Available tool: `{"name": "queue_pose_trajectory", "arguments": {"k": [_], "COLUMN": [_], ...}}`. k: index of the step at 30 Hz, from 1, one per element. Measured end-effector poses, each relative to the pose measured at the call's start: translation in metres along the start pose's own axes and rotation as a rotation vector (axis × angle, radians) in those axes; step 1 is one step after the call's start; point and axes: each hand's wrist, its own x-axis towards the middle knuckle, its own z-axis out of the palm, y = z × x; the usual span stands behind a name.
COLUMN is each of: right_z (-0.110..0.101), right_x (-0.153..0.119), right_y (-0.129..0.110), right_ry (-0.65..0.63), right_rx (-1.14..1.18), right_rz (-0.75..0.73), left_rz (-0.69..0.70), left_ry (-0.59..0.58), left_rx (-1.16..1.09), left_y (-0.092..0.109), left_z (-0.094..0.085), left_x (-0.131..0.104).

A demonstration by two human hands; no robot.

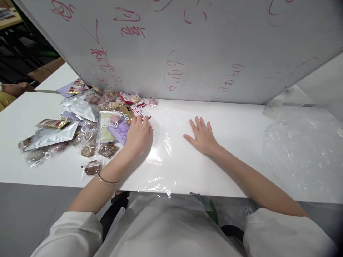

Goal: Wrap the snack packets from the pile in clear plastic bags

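Note:
My left hand is at the right edge of a pile of wrapped snacks, its fingers curled together beside a red-and-white packet and a purple packet. Whatever lies under its fingertips is hidden. Palm down, my right hand rests with its fingers spread and holds nothing. Clear plastic film lies on the white table between the hands. Left of my left hand are a pale green packet, a gold packet and several small clear-wrapped pieces.
Silver pouches and more snacks cover the left part of the white table. A whiteboard with red writing stands along the back. Crumpled clear plastic spreads over the right side. Another person's hand shows at far left.

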Motion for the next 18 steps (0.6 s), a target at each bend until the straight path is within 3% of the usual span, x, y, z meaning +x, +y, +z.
{"name": "queue_pose_trajectory", "arguments": {"k": [4,8,14,18], "right_z": [-0.004,-0.006,-0.007,-0.007], "right_x": [0.011,0.012,0.010,0.010], "right_y": [0.007,0.008,0.006,0.007], "right_ry": [-0.002,-0.010,-0.016,-0.012], "right_rx": [-0.033,-0.047,-0.030,-0.029], "right_rz": [-0.094,-0.097,-0.100,-0.102], "left_rz": [-0.049,-0.145,0.007,0.073], "left_ry": [-0.040,-0.138,-0.272,-0.253], "left_rx": [0.080,0.165,0.114,0.063], "left_y": [-0.013,-0.012,-0.010,-0.011], "left_z": [0.014,0.023,0.018,0.014], "left_x": [0.020,0.024,0.006,0.008]}}
